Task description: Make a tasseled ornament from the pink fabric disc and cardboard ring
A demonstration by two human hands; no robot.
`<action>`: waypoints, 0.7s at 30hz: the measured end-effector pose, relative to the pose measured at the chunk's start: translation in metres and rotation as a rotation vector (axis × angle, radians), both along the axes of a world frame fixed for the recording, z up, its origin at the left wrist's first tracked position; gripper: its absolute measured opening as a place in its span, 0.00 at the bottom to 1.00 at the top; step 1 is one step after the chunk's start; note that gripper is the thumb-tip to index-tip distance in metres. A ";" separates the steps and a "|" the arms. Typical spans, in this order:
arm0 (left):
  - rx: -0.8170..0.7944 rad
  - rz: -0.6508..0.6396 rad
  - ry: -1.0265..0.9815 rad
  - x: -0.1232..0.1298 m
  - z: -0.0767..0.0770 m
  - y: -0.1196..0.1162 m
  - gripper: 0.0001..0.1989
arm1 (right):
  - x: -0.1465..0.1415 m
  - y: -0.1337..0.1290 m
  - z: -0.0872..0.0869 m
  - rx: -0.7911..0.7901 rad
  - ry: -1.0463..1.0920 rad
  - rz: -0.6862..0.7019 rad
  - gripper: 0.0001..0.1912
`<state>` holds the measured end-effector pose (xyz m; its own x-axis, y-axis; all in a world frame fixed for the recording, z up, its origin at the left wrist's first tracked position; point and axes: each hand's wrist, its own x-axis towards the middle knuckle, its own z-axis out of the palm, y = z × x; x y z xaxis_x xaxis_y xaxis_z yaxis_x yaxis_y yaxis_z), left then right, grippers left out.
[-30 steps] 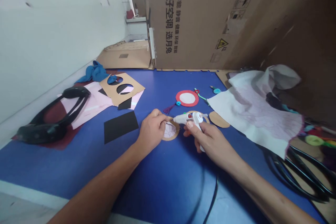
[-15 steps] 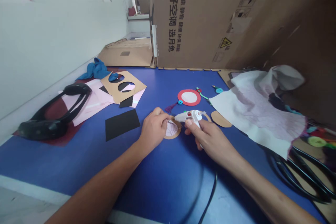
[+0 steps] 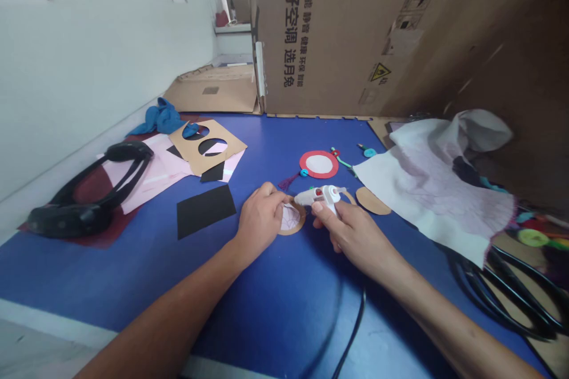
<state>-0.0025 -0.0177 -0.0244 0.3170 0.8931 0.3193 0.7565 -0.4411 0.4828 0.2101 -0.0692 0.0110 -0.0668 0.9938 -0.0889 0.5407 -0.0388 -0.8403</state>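
My right hand [image 3: 344, 228] is wrapped round a white glue gun [image 3: 316, 196], its nozzle pointing left. Under the nozzle lies a round brown cardboard ring [image 3: 300, 222] framing a pale disc with thin purple lines [image 3: 291, 217]. Whether the nozzle touches the ring I cannot tell. With thumb and fingers pinched on the ring's left edge, my left hand [image 3: 262, 216] holds it against the blue table; the fingers cover that edge. Just beyond them is a red ring with a white centre [image 3: 319, 164], with a purple tassel [image 3: 288, 181] and a blue bead [image 3: 304, 172].
Black paper [image 3: 207, 211] and cardboard with two round holes [image 3: 208, 148] lie left, near a black headset [image 3: 89, 201]. On the right are a brown cardboard disc [image 3: 373, 201], white cloth [image 3: 427, 172] and large black-handled scissors [image 3: 511, 290]. A cable [image 3: 355, 331] trails toward me. A large carton [image 3: 347, 35] stands behind.
The view has shifted very slightly. Both hands, the glue gun and the cardboard ring keep nearly the same positions.
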 end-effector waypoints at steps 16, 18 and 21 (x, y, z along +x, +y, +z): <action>0.016 0.019 0.041 0.002 0.000 -0.002 0.15 | 0.001 -0.001 -0.002 0.031 -0.058 0.014 0.32; 0.018 0.020 0.040 0.002 0.000 -0.002 0.15 | 0.001 -0.001 -0.001 0.028 -0.057 0.011 0.32; 0.024 0.020 0.040 0.002 -0.001 -0.001 0.15 | 0.000 -0.001 -0.001 0.029 -0.062 0.004 0.32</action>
<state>-0.0006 -0.0190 -0.0250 0.3119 0.8917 0.3282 0.7840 -0.4366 0.4412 0.2106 -0.0701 0.0102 -0.0660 0.9957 -0.0646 0.5919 -0.0130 -0.8059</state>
